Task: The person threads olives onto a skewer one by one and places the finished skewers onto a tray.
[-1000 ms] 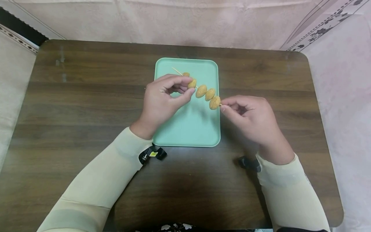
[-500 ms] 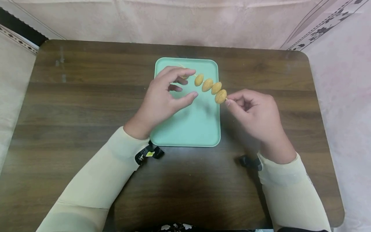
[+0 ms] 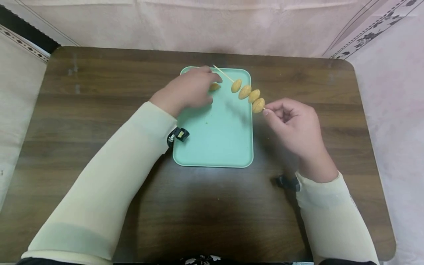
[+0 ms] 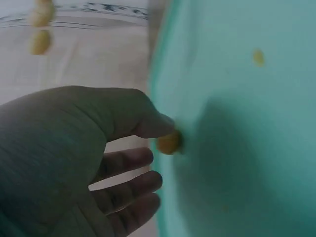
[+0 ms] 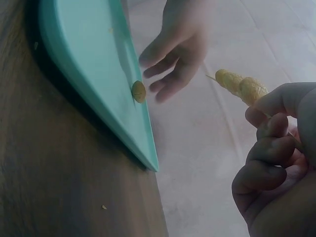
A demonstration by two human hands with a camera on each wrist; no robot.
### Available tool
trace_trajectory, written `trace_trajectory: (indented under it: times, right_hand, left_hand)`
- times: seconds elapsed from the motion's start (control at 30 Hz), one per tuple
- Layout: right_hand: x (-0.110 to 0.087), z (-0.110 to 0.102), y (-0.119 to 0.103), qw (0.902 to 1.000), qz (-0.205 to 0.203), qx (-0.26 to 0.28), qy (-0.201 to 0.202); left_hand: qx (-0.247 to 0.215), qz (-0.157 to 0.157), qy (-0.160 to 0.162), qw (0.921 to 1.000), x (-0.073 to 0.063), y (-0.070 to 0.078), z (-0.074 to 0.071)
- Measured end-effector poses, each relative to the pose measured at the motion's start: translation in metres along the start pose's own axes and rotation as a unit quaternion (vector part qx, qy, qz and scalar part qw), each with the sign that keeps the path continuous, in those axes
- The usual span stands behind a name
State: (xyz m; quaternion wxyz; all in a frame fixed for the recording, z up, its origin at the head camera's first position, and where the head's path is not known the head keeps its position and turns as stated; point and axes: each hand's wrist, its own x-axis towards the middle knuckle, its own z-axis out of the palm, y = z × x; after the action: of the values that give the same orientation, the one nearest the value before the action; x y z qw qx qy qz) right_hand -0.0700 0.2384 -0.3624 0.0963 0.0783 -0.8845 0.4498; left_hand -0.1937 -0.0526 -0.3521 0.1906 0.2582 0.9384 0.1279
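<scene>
In the head view my right hand (image 3: pixel 294 125) pinches the lower end of a thin wooden skewer (image 3: pixel 222 73). Several golden-brown oval food pieces (image 3: pixel 245 92) are threaded along it, and its pointed bare tip slants up over the tray. A single loose food piece (image 3: pixel 215 86) lies on the mint-green tray (image 3: pixel 215 147), near the far end. My left hand (image 3: pixel 193 88) reaches over that piece with thumb and fingers spread. From the right wrist view, a gap shows between the left hand (image 5: pixel 180 54) and the loose piece (image 5: pixel 138 92).
The tray lies on a brown wooden table (image 3: pixel 99 95). A small yellowish crumb (image 4: pixel 258 57) is on the tray, and another crumb (image 5: pixel 103 207) lies on the table. Pale patterned cloth (image 3: pixel 185 25) hangs behind the table.
My left hand let go of a food piece on the skewer and moved away toward the loose piece at the tray's far end. My right hand shifted the skewer slightly up and right.
</scene>
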Motion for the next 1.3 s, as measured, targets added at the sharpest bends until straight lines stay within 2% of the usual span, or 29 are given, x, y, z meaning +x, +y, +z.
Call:
trace_trajectory:
  times: [0.07, 0.2, 0.37, 0.5, 0.57, 0.6, 0.67, 0.77, 0.87, 1.0, 1.13, 1.2, 1.27, 1.3]
  right_hand:
    - [0.0, 0.001, 0.001, 1.0, 0.002, 0.002, -0.003]
    - [0.001, 0.004, 0.001, 0.9999, 0.0, 0.008, -0.006]
    - [0.003, 0.008, -0.002, 0.9999, -0.004, 0.009, -0.01]
    - [0.003, 0.009, -0.003, 0.9999, 0.0, 0.012, -0.013]
    - [0.003, 0.009, -0.002, 0.9998, 0.001, 0.014, -0.011]
    - [0.003, 0.009, -0.002, 0.9998, -0.001, 0.016, -0.01]
    - [0.003, 0.009, -0.002, 0.9998, -0.005, 0.02, -0.007]
    - [0.003, 0.009, -0.003, 0.9994, -0.005, 0.032, -0.007]
    - [0.003, 0.01, -0.005, 0.9992, 0.0, 0.037, -0.011]
    - [0.002, 0.01, -0.006, 0.9995, 0.005, 0.028, -0.015]
    - [0.0, 0.009, -0.006, 0.9995, 0.008, 0.021, -0.021]
    - [-0.001, 0.009, -0.005, 0.9996, 0.006, 0.015, -0.025]
    - [-0.003, 0.009, -0.005, 0.9995, 0.004, 0.011, -0.031]
    - [-0.003, 0.009, -0.004, 0.9994, 0.003, 0.008, -0.033]
  left_hand:
    - [0.01, 0.002, -0.008, 0.9999, 0.01, -0.003, 0.005]
    - [0.011, 0.011, 0.021, 0.9997, 0.022, -0.009, 0.017]
    - [-0.013, 0.033, 0.065, 0.9972, 0.023, -0.018, 0.023]
    - [-0.07, 0.027, 0.074, 0.9944, 0.016, -0.017, 0.02]
    - [-0.134, 0.019, 0.079, 0.9877, 0.01, -0.015, 0.02]
    - [-0.175, 0.016, 0.082, 0.981, 0.006, -0.014, 0.021]
    - [-0.261, 0.011, 0.084, 0.9617, -0.002, -0.012, 0.024]
    - [-0.374, 0.003, 0.075, 0.9242, -0.017, -0.01, 0.029]
    - [-0.451, -0.008, 0.073, 0.8895, -0.03, -0.01, 0.036]
    - [-0.518, -0.013, 0.104, 0.8487, -0.04, -0.01, 0.046]
    - [-0.549, -0.017, 0.15, 0.8223, -0.043, -0.012, 0.053]
    - [-0.568, -0.023, 0.172, 0.8048, -0.042, -0.014, 0.054]
    - [-0.586, -0.036, 0.199, 0.7844, -0.042, -0.015, 0.055]
    - [-0.599, -0.043, 0.213, 0.7711, -0.042, -0.016, 0.054]
